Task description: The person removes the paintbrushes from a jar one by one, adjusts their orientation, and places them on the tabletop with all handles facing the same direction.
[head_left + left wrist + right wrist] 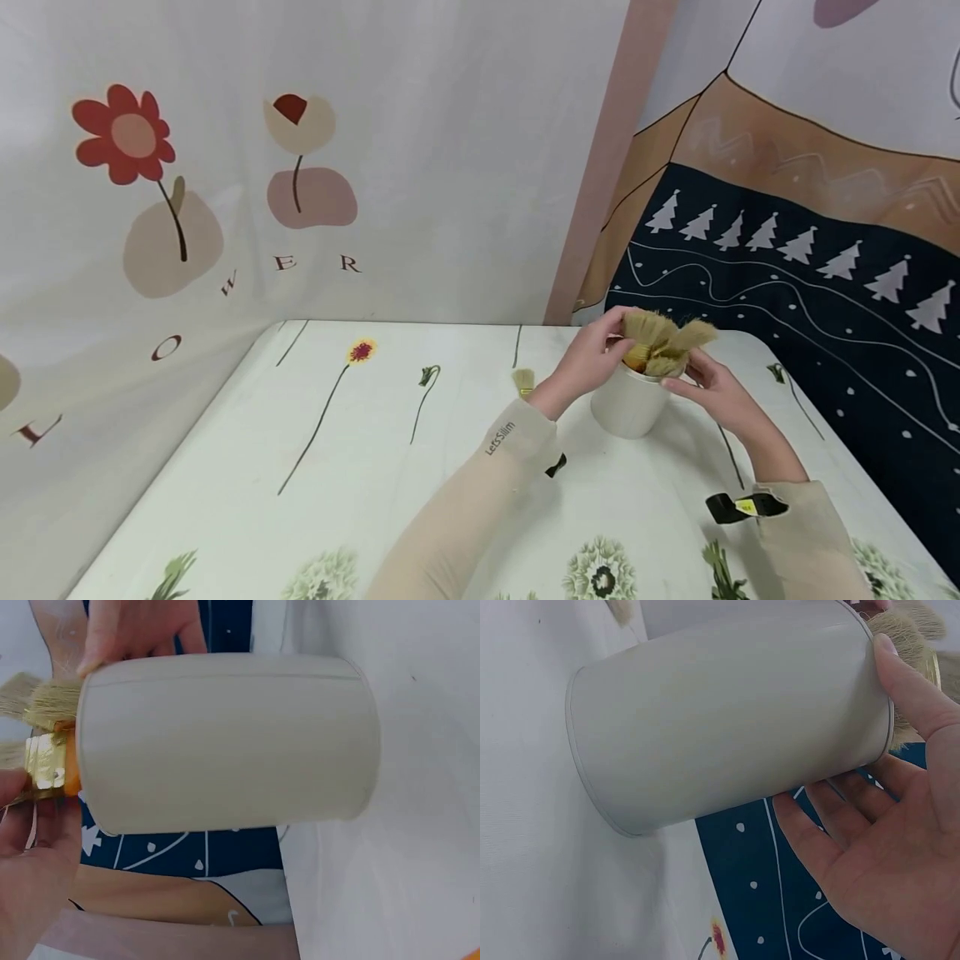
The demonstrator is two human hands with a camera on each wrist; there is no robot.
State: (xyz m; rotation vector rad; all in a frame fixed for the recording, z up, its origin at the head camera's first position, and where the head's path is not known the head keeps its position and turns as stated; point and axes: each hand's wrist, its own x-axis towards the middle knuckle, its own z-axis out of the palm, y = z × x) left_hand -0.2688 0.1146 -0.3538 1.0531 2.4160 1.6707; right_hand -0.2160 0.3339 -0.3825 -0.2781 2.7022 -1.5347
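One brush (46, 759) is pinched by left hand (591, 360) — right of frame centre | pale container (628, 407) is gripped by right hand (716, 390)

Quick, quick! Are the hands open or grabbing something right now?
Left hand: closed, pinching a brush.
Right hand: holding the white container near its rim.

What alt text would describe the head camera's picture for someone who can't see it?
A person's left hand grips one of several bristles-up brushes in a white container, while the right hand holds the container near its rim. Another brush, partly hidden, lies further left on the flower-printed table.
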